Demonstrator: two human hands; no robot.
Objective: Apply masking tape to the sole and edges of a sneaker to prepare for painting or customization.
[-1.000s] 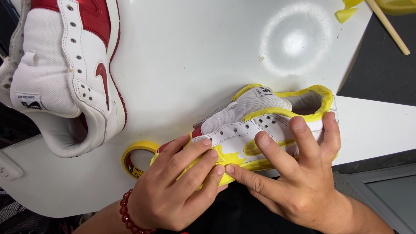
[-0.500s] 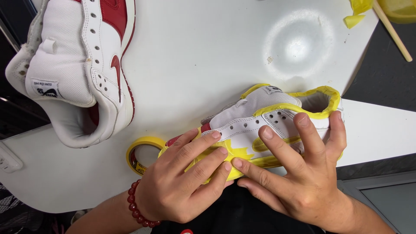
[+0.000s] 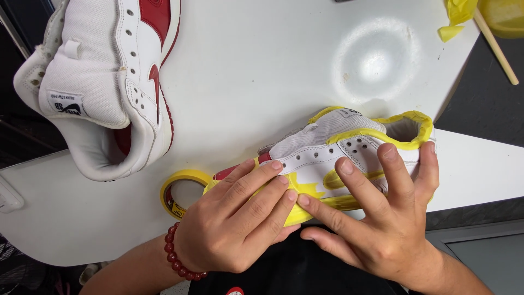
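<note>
A white and red sneaker [image 3: 333, 150] partly covered with yellow masking tape lies on its side at the near edge of the white table [image 3: 262, 71]. My left hand [image 3: 240, 218], with a red bead bracelet at the wrist, presses on the toe end and the taped sole edge. Fingers of my right hand [image 3: 382, 218] are spread over the side panel and heel, holding the shoe. A roll of yellow tape [image 3: 180, 191] lies on the table just left of my left hand, partly hidden by it.
A second white and red sneaker [image 3: 109, 82] lies at the far left of the table. Yellow tape scraps [image 3: 456, 22], a wooden stick [image 3: 494, 46] and a yellow bowl [image 3: 505, 16] sit at the top right. Dark floor lies right of the table.
The view has shifted slightly, so everything sits a little lower and to the right. My left fingers have slid a little along the taped sole edge. Both hands stay on the taped sneaker.
</note>
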